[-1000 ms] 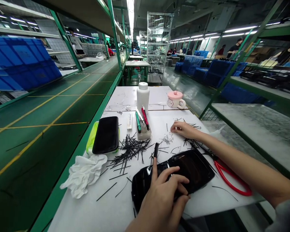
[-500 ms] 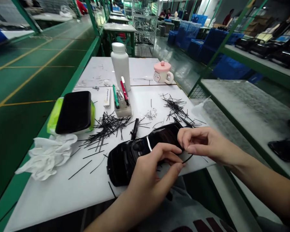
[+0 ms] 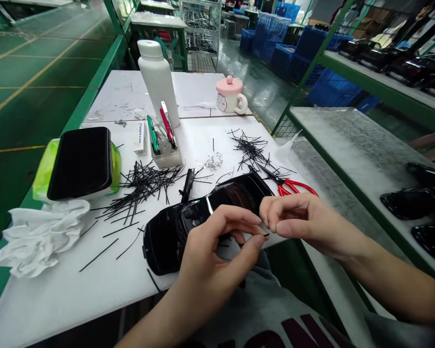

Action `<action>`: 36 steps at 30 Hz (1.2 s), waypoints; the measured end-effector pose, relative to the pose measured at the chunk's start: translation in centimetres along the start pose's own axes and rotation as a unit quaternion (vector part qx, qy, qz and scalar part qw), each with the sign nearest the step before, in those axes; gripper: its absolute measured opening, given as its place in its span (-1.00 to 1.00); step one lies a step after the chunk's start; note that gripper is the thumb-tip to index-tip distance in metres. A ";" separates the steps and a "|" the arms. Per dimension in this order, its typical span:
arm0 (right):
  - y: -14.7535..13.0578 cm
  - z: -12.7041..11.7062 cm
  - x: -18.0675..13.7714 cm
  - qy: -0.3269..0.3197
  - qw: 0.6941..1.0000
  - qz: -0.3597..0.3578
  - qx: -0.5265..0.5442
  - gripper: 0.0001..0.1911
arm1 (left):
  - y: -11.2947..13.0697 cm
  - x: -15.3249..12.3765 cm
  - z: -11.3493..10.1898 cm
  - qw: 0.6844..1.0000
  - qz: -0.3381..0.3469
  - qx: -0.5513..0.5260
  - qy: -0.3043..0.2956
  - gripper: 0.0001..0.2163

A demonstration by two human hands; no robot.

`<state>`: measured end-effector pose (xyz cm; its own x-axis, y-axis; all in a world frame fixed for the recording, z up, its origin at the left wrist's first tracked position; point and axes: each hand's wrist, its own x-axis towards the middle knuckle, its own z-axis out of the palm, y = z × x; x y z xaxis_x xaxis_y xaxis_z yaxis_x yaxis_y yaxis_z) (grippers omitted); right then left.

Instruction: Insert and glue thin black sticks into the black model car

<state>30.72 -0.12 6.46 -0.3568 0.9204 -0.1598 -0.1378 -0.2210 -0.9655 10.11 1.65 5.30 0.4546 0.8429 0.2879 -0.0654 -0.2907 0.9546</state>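
Glossy black plastic shell (image 3: pixel 163 246) lies on the white bench (image 3: pixel 58 290) in the head view, right in front of the person and partly under the left hand (image 3: pixel 217 256). That hand's fingers curl narrow, their tips pinching a thin black strip (image 3: pixel 266 235). The right hand (image 3: pixel 304 224) comes in from the right, thumb and forefinger drawn narrow just beside the strip; whether they grip it too, I cannot tell. Red-handled scissors (image 3: pixel 290 186) rest just past the shell, their blades by a loose pile of black strips (image 3: pixel 250 150). A larger pile (image 3: pixel 141 191) lies to the left of the shell, near a crumpled white cloth (image 3: pixel 39 239) and a black phone (image 3: pixel 79 164) on a green packet (image 3: pixel 39 169). Farther along stand a pen pot (image 3: pixel 165 157), a white bottle (image 3: pixel 158 77) and a pink-lidded mug (image 3: pixel 230 94). Black shells (image 3: pixel 413 203) sit on a shelf (image 3: pixel 340 140) to the right.
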 end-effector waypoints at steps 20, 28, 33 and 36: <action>-0.2 0.7 -0.1 0.009 0.999 -0.013 -0.052 -0.94 | -0.1 -0.2 0.1 0.999 0.026 0.026 0.001 -0.78; -0.7 0.9 -0.5 0.025 0.995 -0.018 -0.099 -0.93 | -0.2 -0.2 -0.1 0.999 0.031 0.040 0.011 -0.81; -0.6 1.3 -0.8 0.041 0.975 -0.059 -0.212 -0.95 | -0.3 -0.3 -0.1 0.999 0.023 0.042 0.007 -0.82; -0.3 1.4 -0.9 0.055 0.953 -0.114 -0.275 -0.96 | -0.1 -0.2 -0.1 0.999 0.022 0.038 0.009 -0.82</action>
<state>29.75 -1.34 7.24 -0.2730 0.9590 0.0766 0.3158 0.1645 -0.9344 9.91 1.57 5.12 0.4358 0.8364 0.3324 -0.0170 -0.3616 0.9322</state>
